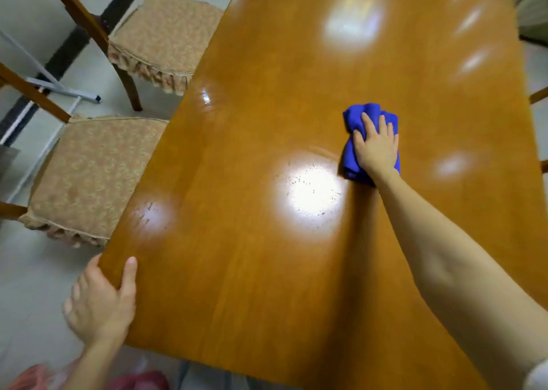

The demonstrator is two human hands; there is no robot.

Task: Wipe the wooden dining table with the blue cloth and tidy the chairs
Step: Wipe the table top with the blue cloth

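The glossy wooden dining table [267, 286] fills most of the view. A bunched blue cloth [357, 119] lies on its right half. My right hand [375, 146] presses flat on the cloth with straight fingers. My left hand [102, 297] grips the table's near left corner, thumb on top and fingers hidden below the edge. Two chairs with beige floral cushions stand along the left side: the near chair [89, 176] and the far chair [166, 36], both partly pulled out.
Pale floor tiles lie to the left, with a white metal stand [59, 88] behind the chairs. Part of another chair [538, 94] shows at the right edge. Bright light reflections and small specks mark the tabletop.
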